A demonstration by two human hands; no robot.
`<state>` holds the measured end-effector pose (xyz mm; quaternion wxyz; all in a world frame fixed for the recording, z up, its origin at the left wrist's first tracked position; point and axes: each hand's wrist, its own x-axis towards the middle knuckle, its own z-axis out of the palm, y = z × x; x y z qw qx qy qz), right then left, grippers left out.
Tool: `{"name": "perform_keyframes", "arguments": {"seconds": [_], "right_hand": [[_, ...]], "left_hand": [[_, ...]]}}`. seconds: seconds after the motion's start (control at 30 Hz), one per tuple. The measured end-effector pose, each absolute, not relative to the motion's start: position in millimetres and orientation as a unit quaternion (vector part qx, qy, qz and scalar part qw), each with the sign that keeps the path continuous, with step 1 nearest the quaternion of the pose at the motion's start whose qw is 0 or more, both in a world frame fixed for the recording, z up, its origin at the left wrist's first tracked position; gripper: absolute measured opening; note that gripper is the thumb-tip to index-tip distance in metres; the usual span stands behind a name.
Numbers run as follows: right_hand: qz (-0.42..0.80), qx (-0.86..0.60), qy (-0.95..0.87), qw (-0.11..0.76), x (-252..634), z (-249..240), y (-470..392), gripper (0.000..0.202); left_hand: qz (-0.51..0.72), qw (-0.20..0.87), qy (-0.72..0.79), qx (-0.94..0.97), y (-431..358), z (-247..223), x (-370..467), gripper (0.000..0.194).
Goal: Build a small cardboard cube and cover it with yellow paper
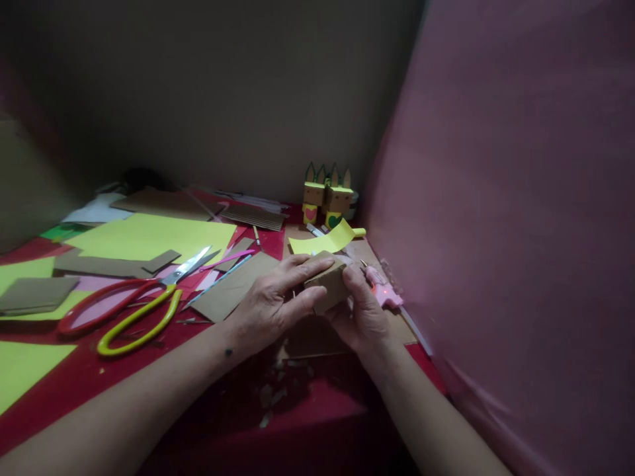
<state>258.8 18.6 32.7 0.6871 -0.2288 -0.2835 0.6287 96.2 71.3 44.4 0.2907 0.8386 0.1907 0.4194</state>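
left hand (272,294) and right hand (367,316) both wrapped round one small cardboard box (328,285), held up between them mid-view over the red cloth (317,410). left fingers lie over the top, left thumb presses the front face; right thumb sits at the right edge, other right fingers mostly hidden under and behind. my read on doing this grip well: press evenly from both sides, thumbs flat on faces, not on corners — thin board probably creases under a point load. hold edges square, and stay off the tip of the pink glue gun (380,284) just beside the right hand; a red light shows on it, so treat the tip as hot. counts: 2 hands, 1 box in them, 1 glue gun, 1 pair of scissors (170,289) with blades apart, 2 cardboard figures (313,193) side by side at the back, 1 pink heart (310,213) and 1 green heart (334,219) on them. 1 curled yellow paper (325,242) behind the box, 1 corrugated piece (255,217). flat yellow sheets (159,231): at least 3, overlap hides the exact number. flat cardboard pieces (233,291): several — too overlapped to count.
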Motion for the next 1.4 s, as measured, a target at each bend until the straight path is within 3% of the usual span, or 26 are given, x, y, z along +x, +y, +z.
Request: {"name": "perform_keyframes", "arguments": {"seconds": [0.33,0.6,0.93,1.4], "right_hand": [[0.606,-0.277,-0.326,0.671,268.1,33.2,16.5,0.044],[0.567,-0.292,-0.368,0.677,272.3,36.7,14.7,0.050],[0.565,-0.292,-0.359,0.683,267.5,35.7,12.3,0.043],[0.575,-0.302,-0.342,0.679,268.1,31.3,17.3,0.038]], "left_hand": [[0.457,0.208,0.132,0.855,73.0,47.3,93.8,0.036],[0.419,0.219,0.122,0.873,77.4,48.0,91.2,0.036],[0.415,0.275,0.118,0.859,79.5,46.1,92.4,0.037],[0.404,0.249,0.104,0.874,80.1,46.6,93.3,0.041]]}}
